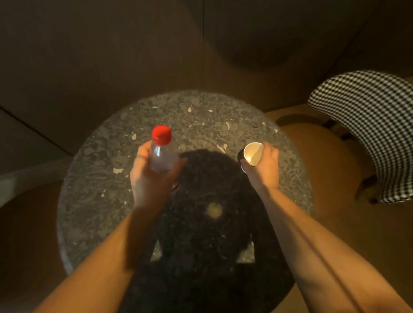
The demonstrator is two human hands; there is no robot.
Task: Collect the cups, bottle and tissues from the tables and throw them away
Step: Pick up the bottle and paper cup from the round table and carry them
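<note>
- A round table (99, 199) of dark speckled stone, terrazzo-like with pale chips, is seen from directly above; its surface looks smooth and slightly glossy.
- A large dark shadow is cast across the near half of the tabletop, with a small pale spot of light inside it.
- A clear plastic bottle (162, 154) is held upright above the left part of the table. Its body is transparent and rounded, and it is topped with a bright red screw cap (161, 135), ridged at the rim.
- The bottle is gripped by the left hand (150, 177): the fingers are curled round the far side and the thumb is laid along the near side, with the palm below the bottle's middle.
- A small paper cup (253, 153), white and smooth inside, is held above the right part of the table. It is tilted so that its round mouth is turned toward the camera.
- The cup is held by the right hand (265, 169), with the fingers wrapped round its outer wall and the back of the hand turned upward.
- Both bare forearms are stretched forward from the bottom corners of the view.
- A chair back (377, 130) covered in black-and-white checked fabric, curved in shape, is seen to the right of the table, with a tan padded seat (319, 156) below it.
- The dim brown floor (87, 44) is seen beyond the table.
</note>
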